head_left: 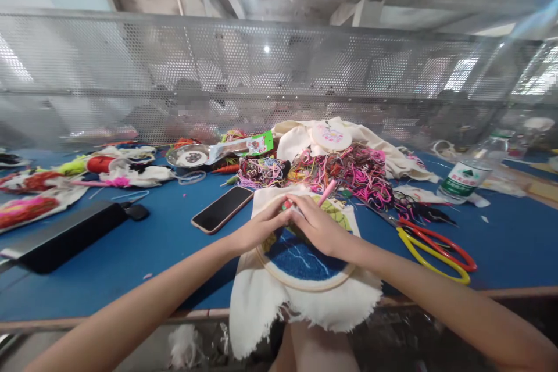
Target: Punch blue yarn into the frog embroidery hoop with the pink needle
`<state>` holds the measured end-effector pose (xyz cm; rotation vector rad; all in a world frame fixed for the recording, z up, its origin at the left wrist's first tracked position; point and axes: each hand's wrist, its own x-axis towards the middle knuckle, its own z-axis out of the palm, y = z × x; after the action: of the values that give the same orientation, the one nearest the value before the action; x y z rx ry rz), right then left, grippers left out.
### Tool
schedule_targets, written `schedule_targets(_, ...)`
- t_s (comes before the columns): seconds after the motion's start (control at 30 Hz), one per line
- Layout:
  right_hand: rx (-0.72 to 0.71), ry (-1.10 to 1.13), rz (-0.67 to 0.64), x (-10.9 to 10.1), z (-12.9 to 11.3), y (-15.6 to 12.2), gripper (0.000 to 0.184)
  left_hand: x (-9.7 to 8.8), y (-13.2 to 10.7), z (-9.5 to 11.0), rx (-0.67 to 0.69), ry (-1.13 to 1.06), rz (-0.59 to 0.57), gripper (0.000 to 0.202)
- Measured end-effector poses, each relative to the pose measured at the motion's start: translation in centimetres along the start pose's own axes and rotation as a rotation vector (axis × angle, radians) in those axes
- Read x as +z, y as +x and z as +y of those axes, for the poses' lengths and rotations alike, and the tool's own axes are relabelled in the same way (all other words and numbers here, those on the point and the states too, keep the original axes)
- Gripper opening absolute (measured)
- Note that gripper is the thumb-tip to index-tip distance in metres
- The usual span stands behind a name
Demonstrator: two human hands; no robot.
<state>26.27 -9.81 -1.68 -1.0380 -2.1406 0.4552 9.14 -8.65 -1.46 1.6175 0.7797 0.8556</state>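
Note:
In front of me an embroidery hoop holds white cloth with a frayed lower edge, which hangs over the table's edge. Dark blue stitching with pale lines fills the lower part, and yellow-green stitching the upper right. My right hand is closed over the hoop, around a pink pen-like punch needle whose upper end sticks out behind the fingers. The fingertips of my left hand meet those of the right, closed at a small red and green bit that is mostly hidden. The needle tip is hidden.
A phone lies left of the hoop, a black case farther left. Large scissors with red and yellow handles and a bottle are on the right. Tangled yarn is heaped behind, before a perforated metal screen.

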Motion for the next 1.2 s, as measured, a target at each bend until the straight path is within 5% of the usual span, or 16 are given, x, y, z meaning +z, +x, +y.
schedule_targets(0.2,-0.021,0.016,0.127,2.7,0.6,2.8,0.052,0.1,1.5,-1.1,-0.109,-0.54,0.132,0.035)
schedule_targets(0.47,-0.045,-0.042,0.02,3.1,-0.2,2.4,0.057,0.9,1.8,-2.3,-0.04,-0.445,0.362,0.03)
schedule_targets(0.63,-0.011,0.084,0.09,2.7,1.0,2.6,0.049,1.4,2.0,-2.6,0.026,-0.351,0.305,0.027)
schedule_targets(0.77,0.038,0.062,0.151,1.8,2.0,3.0,0.042,0.9,2.5,-2.3,-0.025,-0.507,0.256,0.024)
schedule_targets(1.0,-0.074,-0.441,0.188,0.4,2.8,3.2,0.033,-1.4,3.1,-1.4,-0.2,-0.747,0.152,0.032)
schedule_targets(1.1,-0.18,-0.469,0.179,0.3,2.7,3.1,0.032,-1.5,3.0,-1.3,-0.224,-0.759,0.186,0.03)
schedule_targets(1.2,-0.167,-0.257,0.259,0.9,2.2,2.9,0.028,-1.3,3.3,-1.4,-0.184,-0.718,0.286,0.023)
